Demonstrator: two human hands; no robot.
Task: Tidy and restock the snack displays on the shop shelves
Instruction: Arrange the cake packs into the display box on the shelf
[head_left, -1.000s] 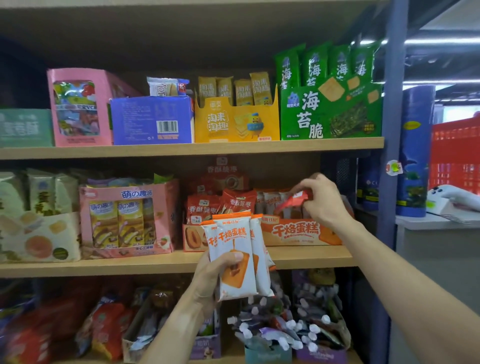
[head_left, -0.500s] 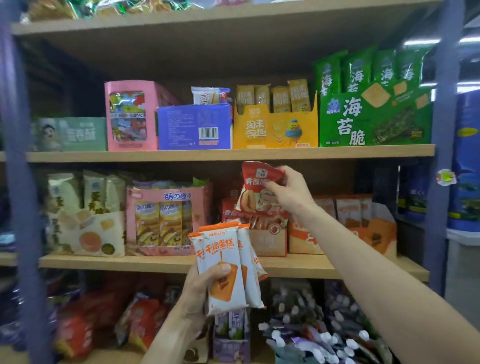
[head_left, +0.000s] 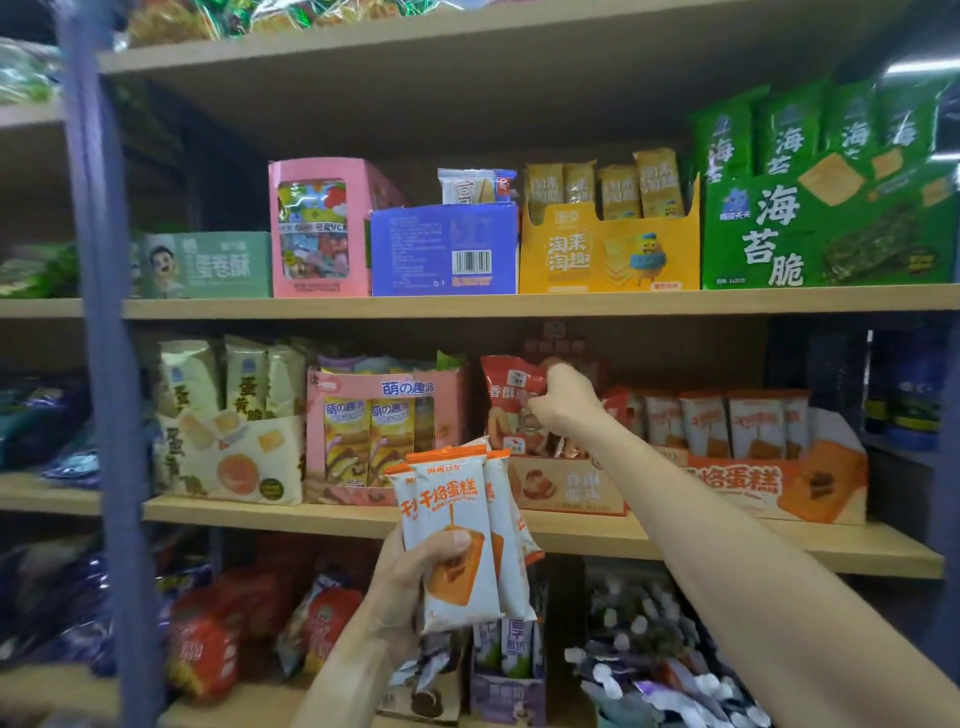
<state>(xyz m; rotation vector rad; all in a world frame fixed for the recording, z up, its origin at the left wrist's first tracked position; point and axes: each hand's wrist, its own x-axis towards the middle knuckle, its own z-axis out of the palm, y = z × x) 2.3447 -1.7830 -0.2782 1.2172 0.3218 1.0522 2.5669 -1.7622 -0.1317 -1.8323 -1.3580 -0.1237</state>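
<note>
Red packet lower, right grip pinching.

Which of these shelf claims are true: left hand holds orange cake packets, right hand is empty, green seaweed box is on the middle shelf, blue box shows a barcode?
1. The left hand holds orange cake packets. True.
2. The right hand is empty. False: it pinches a red snack packet.
3. The green seaweed box sits on the middle shelf. False: it is one shelf higher.
4. The blue box shows a barcode. True.
</note>
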